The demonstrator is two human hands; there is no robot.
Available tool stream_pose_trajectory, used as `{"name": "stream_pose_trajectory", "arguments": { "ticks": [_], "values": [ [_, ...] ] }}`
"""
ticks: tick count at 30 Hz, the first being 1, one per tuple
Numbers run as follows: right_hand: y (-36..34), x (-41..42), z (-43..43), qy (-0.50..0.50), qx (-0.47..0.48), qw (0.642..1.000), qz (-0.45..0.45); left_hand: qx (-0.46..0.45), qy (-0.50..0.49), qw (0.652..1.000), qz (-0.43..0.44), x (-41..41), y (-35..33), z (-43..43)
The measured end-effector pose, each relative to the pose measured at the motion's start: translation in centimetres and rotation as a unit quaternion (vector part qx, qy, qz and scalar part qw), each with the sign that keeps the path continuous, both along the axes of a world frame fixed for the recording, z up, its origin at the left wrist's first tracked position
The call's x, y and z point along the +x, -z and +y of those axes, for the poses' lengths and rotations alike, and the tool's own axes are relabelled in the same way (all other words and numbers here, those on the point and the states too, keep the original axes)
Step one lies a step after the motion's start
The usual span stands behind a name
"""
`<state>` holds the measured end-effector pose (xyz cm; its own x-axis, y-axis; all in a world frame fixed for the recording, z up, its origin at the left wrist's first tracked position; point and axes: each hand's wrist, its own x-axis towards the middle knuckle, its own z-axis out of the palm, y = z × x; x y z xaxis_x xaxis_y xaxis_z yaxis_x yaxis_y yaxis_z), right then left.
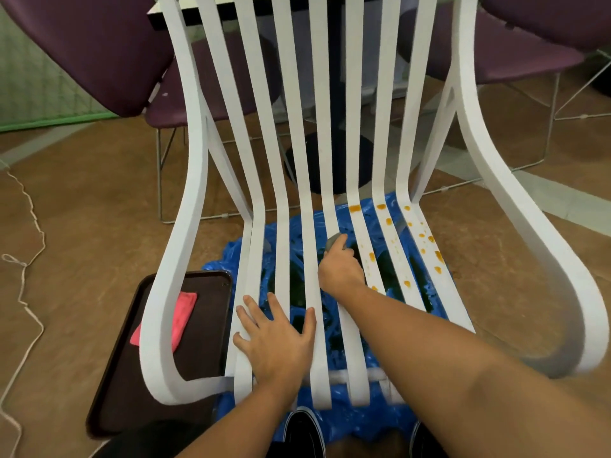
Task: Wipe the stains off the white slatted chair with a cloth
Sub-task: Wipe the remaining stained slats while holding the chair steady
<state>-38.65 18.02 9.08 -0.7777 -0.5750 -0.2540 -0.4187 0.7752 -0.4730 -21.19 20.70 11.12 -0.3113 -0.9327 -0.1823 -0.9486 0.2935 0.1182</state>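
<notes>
Your left hand (pixel 276 338) lies flat on the near-left seat slats of the white slatted chair (pixel 197 127). The fingers are spread and straight and hold nothing.

Your right hand (pixel 340 269) is further in, on a middle seat slat. Its fingers are curled tight round a grey cloth (pixel 334 241), and only a small corner of the cloth shows past the knuckles.

Orange stains (pixel 438 256) dot the three right-hand seat slats, from the bend at the backrest toward the near edge. The nearest spots are just right of your right hand.

The chair stands over a blue plastic sheet (pixel 363 421) on the brown floor. A dark tray (pixel 198 342) sits on the floor at near left, partly behind the chair's left arm loop, with a pink cloth (pixel 182 312) lying in it. Purple chairs (pixel 99 51) stand at the far side, and a rope (pixel 33 226) trails along the left.
</notes>
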Motion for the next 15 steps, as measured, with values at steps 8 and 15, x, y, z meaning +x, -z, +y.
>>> {"name": "stream_pose_trajectory", "arguments": {
  "ticks": [8,15],
  "values": [
    [0.9,-4.4,-5.8,-0.011,0.021,1.0,0.01,0.008,-0.005,1.0,-0.004,0.1,0.4,-0.2],
    [0.8,-7.3,-9.3,0.001,0.013,1.0,0.003,0.027,-0.012,1.0,-0.006,0.0,0.2,-0.5]
  ]
}}
